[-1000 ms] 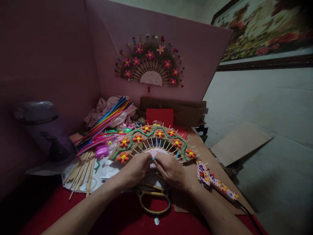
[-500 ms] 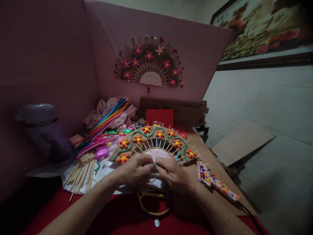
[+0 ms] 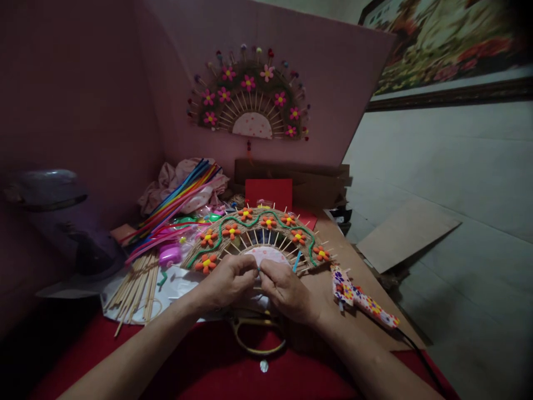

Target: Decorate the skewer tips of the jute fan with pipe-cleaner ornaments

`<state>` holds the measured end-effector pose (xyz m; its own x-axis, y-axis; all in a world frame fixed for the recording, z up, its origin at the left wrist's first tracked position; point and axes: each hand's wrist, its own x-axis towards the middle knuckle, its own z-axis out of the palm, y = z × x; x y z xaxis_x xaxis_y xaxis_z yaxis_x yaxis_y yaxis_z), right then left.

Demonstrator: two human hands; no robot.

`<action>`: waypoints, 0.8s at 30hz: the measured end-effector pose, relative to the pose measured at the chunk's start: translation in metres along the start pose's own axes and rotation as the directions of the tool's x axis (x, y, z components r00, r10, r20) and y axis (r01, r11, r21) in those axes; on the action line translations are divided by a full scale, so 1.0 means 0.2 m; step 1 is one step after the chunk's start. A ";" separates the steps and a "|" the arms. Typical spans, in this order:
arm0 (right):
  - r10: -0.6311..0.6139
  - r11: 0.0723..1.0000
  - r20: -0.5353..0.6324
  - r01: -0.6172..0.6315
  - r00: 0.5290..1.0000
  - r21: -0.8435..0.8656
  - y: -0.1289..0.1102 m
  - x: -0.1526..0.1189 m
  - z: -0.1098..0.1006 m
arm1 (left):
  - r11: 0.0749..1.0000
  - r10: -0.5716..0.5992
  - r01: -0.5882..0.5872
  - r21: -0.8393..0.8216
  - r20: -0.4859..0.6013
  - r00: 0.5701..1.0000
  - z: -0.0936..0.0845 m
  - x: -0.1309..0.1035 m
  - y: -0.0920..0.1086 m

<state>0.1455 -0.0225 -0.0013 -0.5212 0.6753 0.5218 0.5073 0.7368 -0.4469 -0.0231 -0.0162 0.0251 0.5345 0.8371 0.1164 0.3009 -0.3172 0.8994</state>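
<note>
Both hands meet just in front of a fan-shaped craft piece [image 3: 250,222] with orange flowers, a wavy green strip and thin sticks. My left hand [image 3: 231,283] is closed, thumb and forefinger pinched on a tiny blue-green piece [image 3: 259,270]. My right hand [image 3: 287,289] is closed too, its fingertips pinching the same small piece from the right. Most of the piece is hidden between the fingertips. Behind them lies the fan's pale half-round centre [image 3: 268,255]. Below the hands are gold-handled scissors [image 3: 260,351], their blades mostly covered.
Left are wooden sticks [image 3: 135,286], coloured pipe cleaners [image 3: 179,200] and a dark-banded container [image 3: 83,222]. A flower-patterned glue gun [image 3: 362,300] with a cord lies right on cardboard [image 3: 320,294]. A finished pink-flowered fan [image 3: 250,100] hangs on the pink board behind.
The view has shifted slightly, so everything sits a little higher and further left. Both hands stay pinched together, and the blue-green piece shows less between the fingertips.
</note>
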 end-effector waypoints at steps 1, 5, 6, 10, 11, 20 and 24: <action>-0.004 1.000 -0.013 0.004 1.000 -0.009 0.00 0.00 0.01 | 1.000 0.013 -0.013 0.020 -0.015 1.000 0.00 0.00 0.00; 0.003 0.999 -0.034 -0.004 0.999 -0.044 0.01 0.01 0.00 | 0.996 0.080 -0.076 0.036 -0.098 0.992 0.02 0.00 0.00; 0.006 0.999 -0.031 -0.008 0.999 -0.052 0.02 0.02 -0.01 | 0.996 0.090 -0.087 0.028 -0.124 0.988 0.03 0.01 0.00; 0.014 0.999 -0.027 -0.015 1.000 -0.043 0.02 0.04 -0.03 | 0.996 0.075 -0.084 -0.041 -0.184 0.980 0.04 0.02 -0.03; 0.016 0.999 -0.037 -0.018 0.999 -0.030 0.02 0.04 -0.04 | 0.995 0.054 -0.068 -0.072 -0.180 0.982 0.05 0.02 -0.04; 0.023 0.999 -0.037 -0.025 0.999 -0.039 0.03 0.04 -0.04 | 0.994 0.048 -0.062 -0.092 -0.139 0.989 0.05 0.02 -0.04; -0.046 0.987 0.021 0.048 0.999 -0.151 0.06 0.04 -0.04 | 0.999 0.044 -0.043 0.016 -0.060 0.997 0.03 0.01 -0.02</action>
<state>0.1531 -0.0091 0.0024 -0.5580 0.6415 0.5264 0.5793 0.7553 -0.3064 -0.0187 -0.0155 0.0196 0.4993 0.8473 0.1810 0.2904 -0.3604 0.8864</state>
